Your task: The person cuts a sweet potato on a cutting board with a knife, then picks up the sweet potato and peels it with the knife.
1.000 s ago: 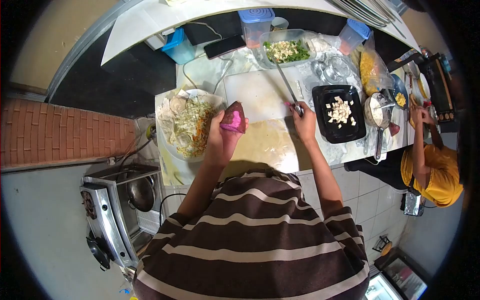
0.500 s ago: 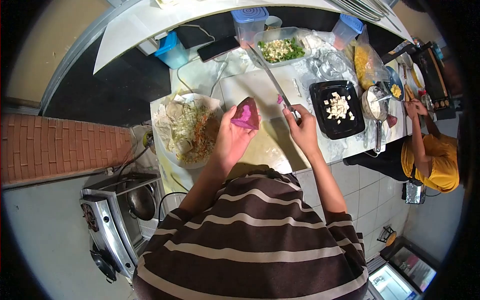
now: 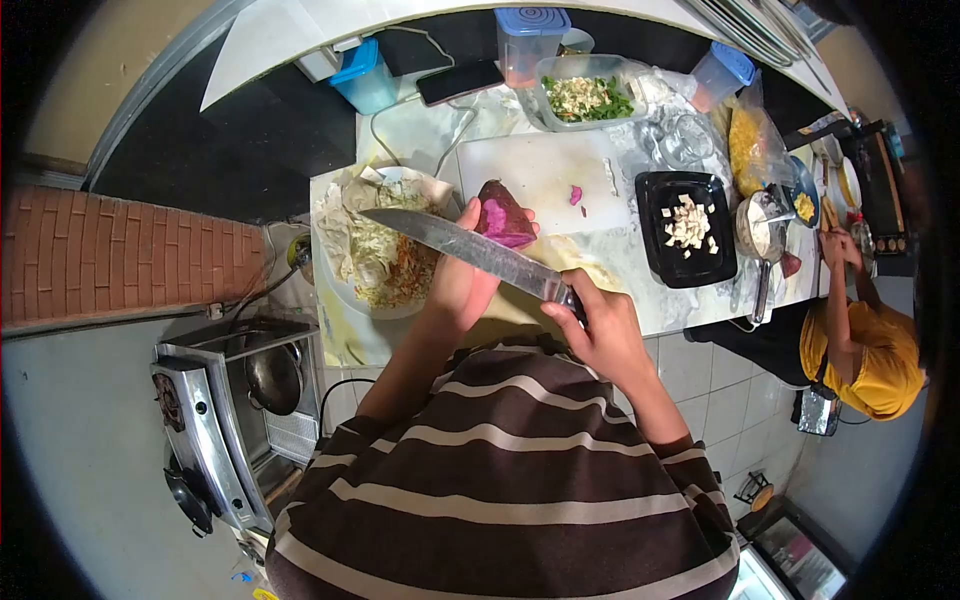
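My left hand (image 3: pixel 465 280) holds a piece of purple sweet potato (image 3: pixel 505 215), its brown skin partly cut away to show bright purple flesh. Closed round the dark handle of a large knife (image 3: pixel 460 245), my right hand (image 3: pixel 600 325) keeps the blade slanting to the upper left, over my left palm and just below the sweet potato. Small purple scraps (image 3: pixel 575 195) lie on the white cutting board (image 3: pixel 520 160) beyond my hands.
A plate of shredded vegetables (image 3: pixel 385 305) stands left. A black tray (image 3: pixel 655 260) with white cubes is right, a tub of chopped greens (image 3: pixel 590 100) behind. Further right are a saucepan (image 3: pixel 755 225), a bag of yellow food (image 3: pixel 745 150) and a person in yellow (image 3: pixel 880 350).
The knife has swung from pointing away over the board to lying across my left palm. My right hand has moved down, and the sweet potato has been turned slightly.
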The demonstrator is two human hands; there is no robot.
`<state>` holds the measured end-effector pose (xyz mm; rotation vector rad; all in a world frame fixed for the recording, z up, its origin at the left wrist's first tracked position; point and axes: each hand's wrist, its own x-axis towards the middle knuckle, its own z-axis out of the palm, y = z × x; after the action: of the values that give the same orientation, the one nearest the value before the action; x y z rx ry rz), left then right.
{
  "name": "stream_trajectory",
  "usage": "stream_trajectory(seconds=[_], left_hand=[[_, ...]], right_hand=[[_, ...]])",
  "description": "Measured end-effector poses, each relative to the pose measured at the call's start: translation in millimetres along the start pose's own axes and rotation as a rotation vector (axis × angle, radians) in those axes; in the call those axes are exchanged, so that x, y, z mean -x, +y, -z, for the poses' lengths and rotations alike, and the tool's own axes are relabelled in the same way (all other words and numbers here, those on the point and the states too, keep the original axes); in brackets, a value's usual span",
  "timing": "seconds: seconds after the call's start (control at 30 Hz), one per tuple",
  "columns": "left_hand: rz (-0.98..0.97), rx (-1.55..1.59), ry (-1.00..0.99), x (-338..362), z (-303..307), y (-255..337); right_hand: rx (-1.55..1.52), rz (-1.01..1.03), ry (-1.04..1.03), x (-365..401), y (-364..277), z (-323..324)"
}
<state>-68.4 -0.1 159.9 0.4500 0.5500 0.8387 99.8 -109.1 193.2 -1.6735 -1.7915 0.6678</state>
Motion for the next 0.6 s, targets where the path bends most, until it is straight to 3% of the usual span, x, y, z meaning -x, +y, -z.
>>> stream_trajectory(seconds=[0.33,0.6], left_hand=[[-0.234,-0.178,-0.074,5.5,-12.1,-5.0],[-0.248,-0.164,-0.067,10.3,-28.0,2.1]], right_hand=[[0.236,0.136,0.087,3.3,-9.2,20.8],[0.236,0.171,0.097,1.2,-13.6,23.2]])
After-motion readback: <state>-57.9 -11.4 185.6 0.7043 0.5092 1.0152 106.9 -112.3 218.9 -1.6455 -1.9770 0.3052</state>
